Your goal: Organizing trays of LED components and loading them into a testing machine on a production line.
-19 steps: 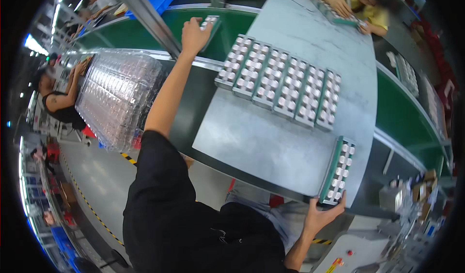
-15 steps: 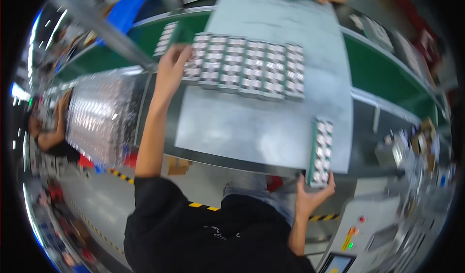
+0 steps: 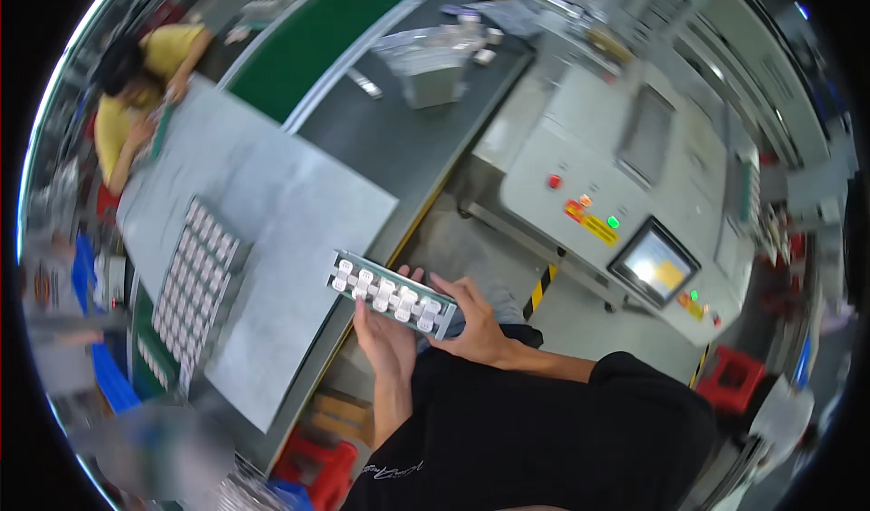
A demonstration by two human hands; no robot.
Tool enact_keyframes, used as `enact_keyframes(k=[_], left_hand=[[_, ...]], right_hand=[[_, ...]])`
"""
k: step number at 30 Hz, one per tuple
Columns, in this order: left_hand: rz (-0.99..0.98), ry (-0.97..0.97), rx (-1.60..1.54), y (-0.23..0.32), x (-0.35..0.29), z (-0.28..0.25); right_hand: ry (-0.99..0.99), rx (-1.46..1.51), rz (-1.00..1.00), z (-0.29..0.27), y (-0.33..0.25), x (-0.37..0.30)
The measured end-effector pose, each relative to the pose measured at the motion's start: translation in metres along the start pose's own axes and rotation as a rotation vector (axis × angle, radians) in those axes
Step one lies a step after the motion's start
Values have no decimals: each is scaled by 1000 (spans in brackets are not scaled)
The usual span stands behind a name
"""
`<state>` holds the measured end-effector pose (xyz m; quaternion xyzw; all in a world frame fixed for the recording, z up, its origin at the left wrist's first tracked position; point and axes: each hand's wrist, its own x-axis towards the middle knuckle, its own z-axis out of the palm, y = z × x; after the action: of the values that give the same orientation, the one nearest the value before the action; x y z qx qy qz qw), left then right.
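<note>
A long, narrow block with green sides and pale square caps in two rows is held up in front of me, its right end tilted slightly down. My left hand supports it from beneath and along the near side, thumb against the edge. Around its right end the fingers of my right hand are wrapped. Several similar blocks stand side by side on the grey sheet-topped table to the left, apart from my hands.
A machine with a touchscreen and lit buttons stands on the right. Beyond the table, a bag-covered box rests on a dark bench. A person in yellow works at the far left. Red stools stand nearby.
My view has swung right, toward the machine. My left hand has left the row of blocks and joined my right hand on the single block, which is now raised off the table.
</note>
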<state>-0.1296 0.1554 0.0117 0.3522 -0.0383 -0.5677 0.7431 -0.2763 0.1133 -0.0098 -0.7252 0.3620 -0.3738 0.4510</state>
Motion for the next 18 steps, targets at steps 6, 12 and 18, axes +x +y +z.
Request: enact_keyframes(k=[6,12,18], left_hand=[[-367,-273,101,-57,31,85],[-711,-760,148,-127,93,194],[-906,-861,374,-195,111,260]], right_hand=[[419,-328,50,-75,-7,-26],[705,-101,-44,-150,15,-21],[990,-90,0,-195,30,-26]])
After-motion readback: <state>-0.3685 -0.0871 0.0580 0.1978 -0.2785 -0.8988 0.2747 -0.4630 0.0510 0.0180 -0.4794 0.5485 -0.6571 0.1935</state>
